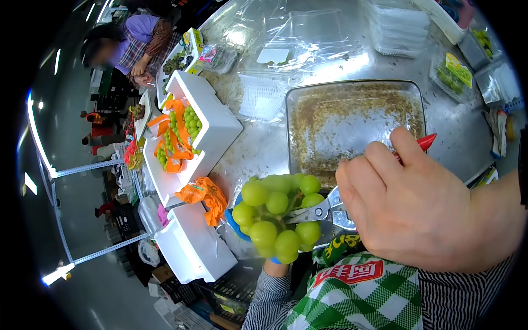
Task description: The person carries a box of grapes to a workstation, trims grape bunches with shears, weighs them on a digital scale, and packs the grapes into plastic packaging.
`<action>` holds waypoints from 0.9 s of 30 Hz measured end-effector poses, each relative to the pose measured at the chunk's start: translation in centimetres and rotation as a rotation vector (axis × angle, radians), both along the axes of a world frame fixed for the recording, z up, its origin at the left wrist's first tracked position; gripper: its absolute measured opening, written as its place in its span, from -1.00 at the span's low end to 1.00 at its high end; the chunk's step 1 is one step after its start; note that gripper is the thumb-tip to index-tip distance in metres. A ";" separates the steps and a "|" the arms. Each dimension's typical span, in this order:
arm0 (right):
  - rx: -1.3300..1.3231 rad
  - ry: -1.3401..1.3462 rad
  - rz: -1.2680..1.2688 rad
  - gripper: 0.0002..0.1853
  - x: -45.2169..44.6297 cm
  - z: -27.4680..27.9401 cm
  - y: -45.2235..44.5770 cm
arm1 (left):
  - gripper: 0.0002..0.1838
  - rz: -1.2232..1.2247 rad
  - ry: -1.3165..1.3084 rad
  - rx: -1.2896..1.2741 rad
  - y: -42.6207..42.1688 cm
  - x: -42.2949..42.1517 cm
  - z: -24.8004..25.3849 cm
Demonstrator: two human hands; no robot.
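Observation:
A bunch of green grapes (275,212) hangs in front of me, held from behind by my left hand (242,220), which shows only as bits of a blue glove at the bunch's edges. My bare right hand (393,195) is wrapped round the red-handled scissors (314,212). Their metal tips reach in among the grapes at the right side of the bunch. Behind lies a metal tray (352,126) with brown residue on its bottom.
White foam boxes (212,118) stand on the left, one with grapes in orange wrapping. An orange bag (203,195) lies beside them. Stacked clear containers (396,27) and a packed grape box (452,77) are at the back right. A co-worker (140,44) is at upper left.

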State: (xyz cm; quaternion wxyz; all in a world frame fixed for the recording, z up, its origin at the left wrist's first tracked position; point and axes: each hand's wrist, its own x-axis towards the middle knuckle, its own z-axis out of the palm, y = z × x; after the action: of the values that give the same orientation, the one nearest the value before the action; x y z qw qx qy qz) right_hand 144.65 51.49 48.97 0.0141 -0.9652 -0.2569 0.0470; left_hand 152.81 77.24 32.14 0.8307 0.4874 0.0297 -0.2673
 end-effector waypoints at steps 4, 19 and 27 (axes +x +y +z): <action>0.157 -0.348 -0.106 -0.57 0.9 -2.7 1.0 | -0.28 0.005 -0.001 0.006 -0.2 0.3 -0.2; 0.021 -0.201 -0.110 -0.56 1.8 -1.0 1.2 | -0.28 -0.002 -0.001 0.015 -0.7 1.4 -0.7; 0.071 -0.098 -0.038 -0.56 2.5 -2.0 0.5 | -0.28 -0.001 0.000 0.018 -0.5 2.0 -0.7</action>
State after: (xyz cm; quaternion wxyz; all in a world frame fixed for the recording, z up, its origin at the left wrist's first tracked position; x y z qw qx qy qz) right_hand 147.18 52.03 47.02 0.0364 -0.9699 -0.2406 -0.0097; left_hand 154.79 76.73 31.42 0.8262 0.4949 0.0322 -0.2674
